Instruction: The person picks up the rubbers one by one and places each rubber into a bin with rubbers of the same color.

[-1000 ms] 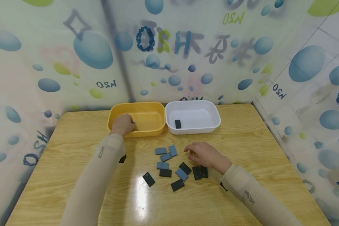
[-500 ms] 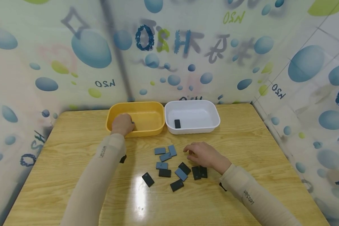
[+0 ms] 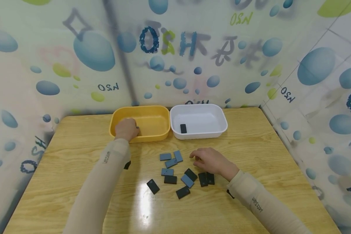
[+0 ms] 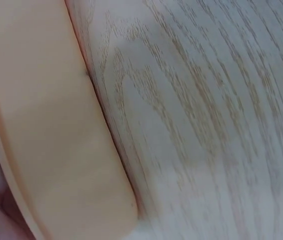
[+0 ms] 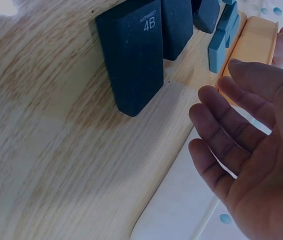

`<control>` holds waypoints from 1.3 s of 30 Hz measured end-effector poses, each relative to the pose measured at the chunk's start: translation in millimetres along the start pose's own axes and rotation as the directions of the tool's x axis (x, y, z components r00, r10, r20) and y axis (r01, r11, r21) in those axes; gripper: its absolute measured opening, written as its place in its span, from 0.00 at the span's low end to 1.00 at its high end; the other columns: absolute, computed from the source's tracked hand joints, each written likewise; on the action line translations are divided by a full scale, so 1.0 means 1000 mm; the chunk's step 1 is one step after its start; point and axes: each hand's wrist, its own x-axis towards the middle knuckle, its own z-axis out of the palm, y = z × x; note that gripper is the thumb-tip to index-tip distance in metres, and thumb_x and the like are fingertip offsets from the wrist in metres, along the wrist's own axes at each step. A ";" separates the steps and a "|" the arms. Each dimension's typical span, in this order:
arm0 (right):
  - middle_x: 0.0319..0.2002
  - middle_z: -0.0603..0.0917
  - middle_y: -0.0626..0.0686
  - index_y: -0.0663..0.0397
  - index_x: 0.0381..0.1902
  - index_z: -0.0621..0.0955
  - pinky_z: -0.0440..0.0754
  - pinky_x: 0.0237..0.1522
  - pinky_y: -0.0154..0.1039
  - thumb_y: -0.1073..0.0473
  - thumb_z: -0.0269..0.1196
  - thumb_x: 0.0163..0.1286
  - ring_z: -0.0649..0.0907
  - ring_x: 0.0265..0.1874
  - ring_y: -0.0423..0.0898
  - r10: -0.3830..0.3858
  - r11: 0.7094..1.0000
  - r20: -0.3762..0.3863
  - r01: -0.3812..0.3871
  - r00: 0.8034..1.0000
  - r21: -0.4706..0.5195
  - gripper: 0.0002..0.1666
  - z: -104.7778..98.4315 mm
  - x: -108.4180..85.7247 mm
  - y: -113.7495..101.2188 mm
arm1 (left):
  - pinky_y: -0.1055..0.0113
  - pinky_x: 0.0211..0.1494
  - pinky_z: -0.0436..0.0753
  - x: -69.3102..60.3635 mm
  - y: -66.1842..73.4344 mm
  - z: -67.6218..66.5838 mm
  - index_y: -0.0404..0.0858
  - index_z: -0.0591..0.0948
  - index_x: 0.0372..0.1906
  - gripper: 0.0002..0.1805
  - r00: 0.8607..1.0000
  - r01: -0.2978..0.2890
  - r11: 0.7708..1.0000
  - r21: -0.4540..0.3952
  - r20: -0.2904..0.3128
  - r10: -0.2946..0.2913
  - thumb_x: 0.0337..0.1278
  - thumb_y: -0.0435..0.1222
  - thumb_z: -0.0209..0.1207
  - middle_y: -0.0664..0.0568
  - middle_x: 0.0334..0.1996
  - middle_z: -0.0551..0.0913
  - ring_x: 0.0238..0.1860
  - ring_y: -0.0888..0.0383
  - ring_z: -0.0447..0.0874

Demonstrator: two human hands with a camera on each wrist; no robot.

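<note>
My left hand (image 3: 127, 129) reaches into the left end of the yellow bin (image 3: 155, 137) and pinches an eraser, of which only a small bluish-dark edge (image 3: 137, 127) shows by the fingers. The left wrist view has mostly the bin's outer wall (image 4: 61, 135) in front of that hand. Over the table, my right hand (image 3: 212, 160) hovers with relaxed, slightly bent fingers and holds nothing. Just below it lie two black erasers (image 3: 203, 179), one of them marked 4B (image 5: 131, 60) in the right wrist view. Blue erasers (image 3: 165, 157) and more black erasers (image 3: 170, 179) lie scattered in mid-table.
A white bin (image 3: 204, 135) stands against the yellow one on its right, with one black eraser (image 3: 183, 128) inside. Both bins are at the back edge of the wooden table (image 3: 76, 156), close to a patterned wall (image 3: 175, 74).
Both hands and the erasers stay where they were. Only the head view has shifted very slightly.
</note>
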 end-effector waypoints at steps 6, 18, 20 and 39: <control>0.41 0.84 0.48 0.49 0.52 0.82 0.81 0.43 0.41 0.55 0.63 0.69 0.82 0.38 0.42 -0.007 1.000 -0.007 0.007 1.000 0.001 0.15 -0.001 0.000 -0.001 | 0.55 0.33 0.80 -0.006 -0.006 -0.010 0.36 0.81 0.50 0.19 0.999 -0.009 1.000 -0.012 -0.043 0.008 0.66 0.45 0.53 0.40 0.45 0.84 0.36 0.47 0.82; 0.41 0.85 0.48 0.49 0.53 0.82 0.81 0.43 0.42 0.55 0.63 0.69 0.83 0.39 0.42 0.003 1.000 0.003 -0.003 1.000 0.009 0.16 -0.001 -0.001 -0.001 | 0.57 0.30 0.80 -0.024 -0.009 -0.044 0.35 0.80 0.56 0.21 0.992 -0.064 0.996 -0.068 -0.109 0.057 0.69 0.44 0.50 0.38 0.47 0.85 0.31 0.49 0.82; 0.41 0.85 0.48 0.49 0.53 0.82 0.81 0.43 0.42 0.55 0.63 0.69 0.83 0.39 0.43 0.005 1.000 0.004 -0.005 1.000 0.013 0.16 0.000 -0.001 -0.001 | 0.57 0.30 0.80 -0.026 -0.009 -0.048 0.35 0.80 0.54 0.20 0.992 -0.074 0.996 -0.057 -0.111 0.067 0.69 0.44 0.50 0.39 0.43 0.86 0.29 0.49 0.81; 0.40 0.85 0.49 0.50 0.53 0.82 0.81 0.42 0.42 0.55 0.63 0.69 0.82 0.37 0.43 -0.010 1.000 -0.016 0.010 1.000 0.002 0.16 -0.003 -0.005 -0.002 | 0.56 0.35 0.82 -0.071 0.014 -0.058 0.41 0.83 0.52 0.15 0.964 -0.239 0.969 0.053 -0.105 0.244 0.65 0.42 0.58 0.49 0.41 0.87 0.37 0.51 0.84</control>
